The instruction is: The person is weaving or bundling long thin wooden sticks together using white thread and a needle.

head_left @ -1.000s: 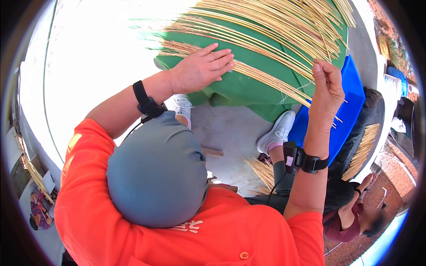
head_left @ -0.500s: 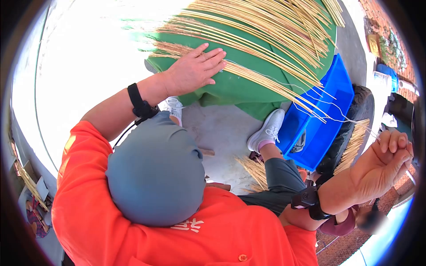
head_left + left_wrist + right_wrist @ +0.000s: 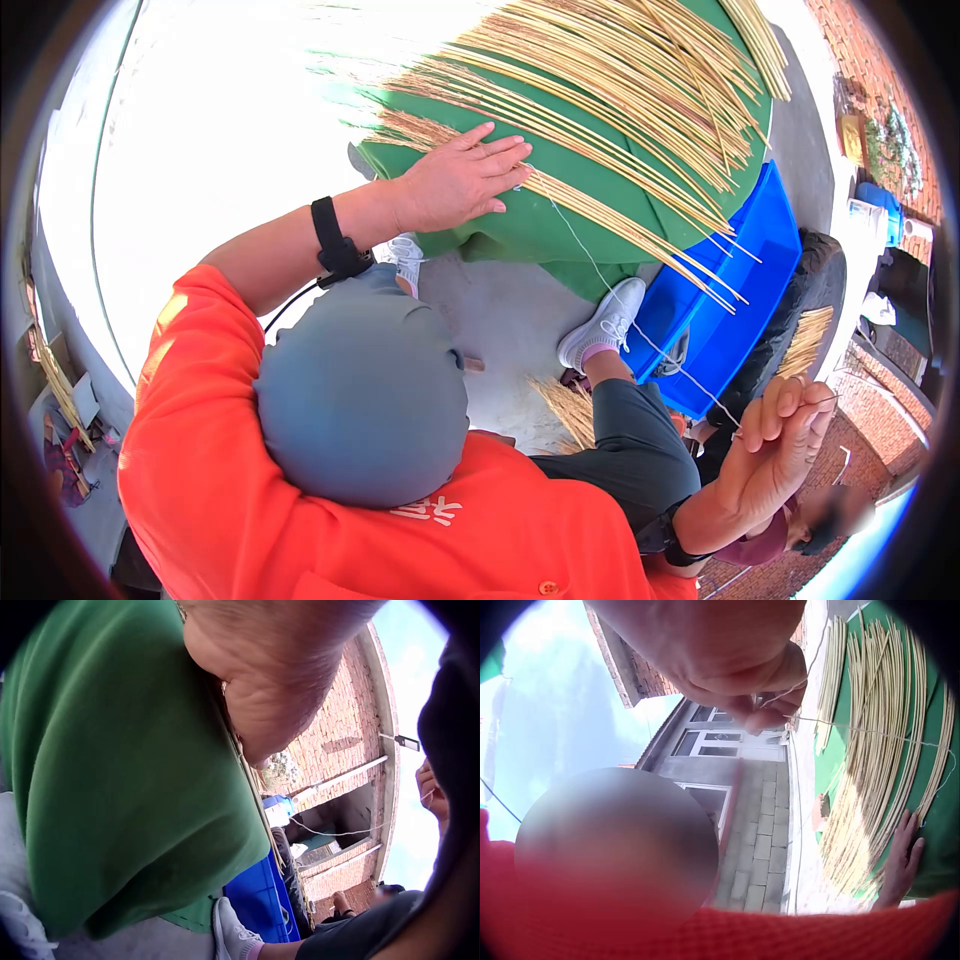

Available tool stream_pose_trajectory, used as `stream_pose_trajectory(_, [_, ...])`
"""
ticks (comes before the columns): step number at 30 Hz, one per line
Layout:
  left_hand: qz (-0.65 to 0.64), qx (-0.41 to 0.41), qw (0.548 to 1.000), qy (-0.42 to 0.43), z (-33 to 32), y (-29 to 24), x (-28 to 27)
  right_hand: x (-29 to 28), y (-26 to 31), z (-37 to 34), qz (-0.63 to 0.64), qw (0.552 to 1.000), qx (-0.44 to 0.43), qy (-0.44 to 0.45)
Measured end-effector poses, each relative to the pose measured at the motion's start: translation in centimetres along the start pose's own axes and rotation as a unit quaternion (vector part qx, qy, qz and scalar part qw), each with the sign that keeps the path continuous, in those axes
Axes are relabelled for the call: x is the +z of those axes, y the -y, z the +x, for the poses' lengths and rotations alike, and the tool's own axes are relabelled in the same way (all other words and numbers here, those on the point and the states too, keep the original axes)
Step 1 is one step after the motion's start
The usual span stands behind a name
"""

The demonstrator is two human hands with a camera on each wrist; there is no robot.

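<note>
Head view: the left hand (image 3: 462, 180) is resting flat on a stalk bundle (image 3: 600, 217) on the green tabletop (image 3: 490, 222), long axis slanting from brushy left to bare right ends. Right hand (image 3: 775, 440), well apart at lower right, is pinching the thread (image 3: 662, 352).

Left wrist: fingers hiding; thread is stretching to the right grip.

Right wrist: thread is crossing toward the bundle.
</note>
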State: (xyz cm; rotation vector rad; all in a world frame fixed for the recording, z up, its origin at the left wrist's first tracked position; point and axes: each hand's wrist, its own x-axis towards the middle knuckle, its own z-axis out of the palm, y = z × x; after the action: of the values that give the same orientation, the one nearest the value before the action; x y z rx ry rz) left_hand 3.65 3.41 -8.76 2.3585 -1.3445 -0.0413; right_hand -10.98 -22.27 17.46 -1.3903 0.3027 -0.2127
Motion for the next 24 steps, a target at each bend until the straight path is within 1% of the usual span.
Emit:
stream_pose_trajectory(1, [0.006,-0.006,1.0,0.004,0.2,0.0,-0.3,0.1,-1.0,0.1,0.001,0.999,0.047,0.027])
stream_pose_trajectory(3, [-0.044,-0.004,0.999,-0.026,0.5,0.1,-1.0,0.3,-2.4,1.1,0.004,0.997,0.07,0.011])
stream_pose_trajectory(4, [-0.043,-0.002,0.999,-0.015,0.3,0.3,-1.2,0.4,-2.7,1.4,0.008,0.996,0.093,0.007])
stream_pose_trajectory(5, [-0.093,-0.009,0.994,-0.064,0.4,0.5,-1.2,0.4,-2.9,1.4,0.009,0.993,0.115,0.002])
stream_pose_trajectory(6, [-0.143,-0.017,0.983,-0.115,0.7,0.8,-1.3,0.0,-3.2,1.5,-0.006,0.994,0.111,0.0])
stream_pose_trajectory(7, [-0.146,-0.014,0.983,-0.113,1.1,1.1,-1.9,-0.1,-3.3,1.7,-0.006,0.994,0.111,-0.005])
stream_pose_trajectory(9, [-0.095,-0.105,0.977,-0.159,1.5,1.9,-3.8,-0.4,-3.5,1.7,-0.01,0.992,0.122,-0.006])
stream_pose_trajectory(10, [-0.096,-0.105,0.977,-0.156,1.8,2.2,-4.1,-0.4,-3.5,1.6,-0.009,0.992,0.125,-0.008])
stream_pose_trajectory(12, [-0.002,-0.194,0.968,-0.157,2.3,3.4,-4.7,-0.3,-3.6,1.6,-0.011,0.993,0.12,-0.007])
stream_pose_trajectory(13, [0.001,-0.191,0.969,-0.157,2.5,3.9,-4.7,-0.3,-3.7,1.5,-0.008,0.993,0.118,-0.007])
stream_pose_trajectory(15, [0.076,-0.144,0.974,-0.157,2.7,4.7,-4.0,-0.3,-3.8,1.5,-0.01,0.992,0.127,-0.01])
stream_pose_trajectory(16, [0.077,-0.144,0.974,-0.158,2.7,4.8,-3.8,-0.4,-3.7,1.5,-0.01,0.992,0.125,-0.009])
stream_pose_trajectory(18, [0.082,-0.142,0.976,-0.144,2.6,4.9,-3.3,-0.4,-3.6,1.5,-0.003,0.989,0.146,0.026])
stream_pose_trajectory(24, [0.091,-0.151,0.973,-0.15,2.2,4.7,-3.3,-0.1,-3.9,1.8,-0.005,0.988,0.153,0.025])
